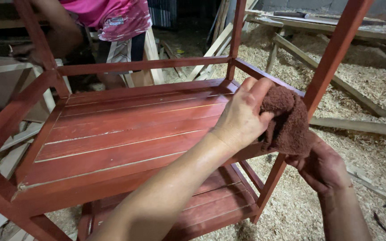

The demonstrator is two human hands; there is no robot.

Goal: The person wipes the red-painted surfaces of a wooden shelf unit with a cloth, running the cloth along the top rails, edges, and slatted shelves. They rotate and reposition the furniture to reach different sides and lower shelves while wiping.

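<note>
A red-brown stained wooden rack with slatted shelves and upright posts fills the middle of the view. My left hand reaches across its upper shelf and pinches a brown stained cloth at the right-hand rail. My right hand, smeared with stain, is under the cloth beside the right front post, holding the cloth's lower end. A lower shelf shows beneath.
Another person in a pink shirt stands behind the rack, a hand on the far left post. Wood shavings cover the floor at right. Loose planks and unfinished pale frames lie around.
</note>
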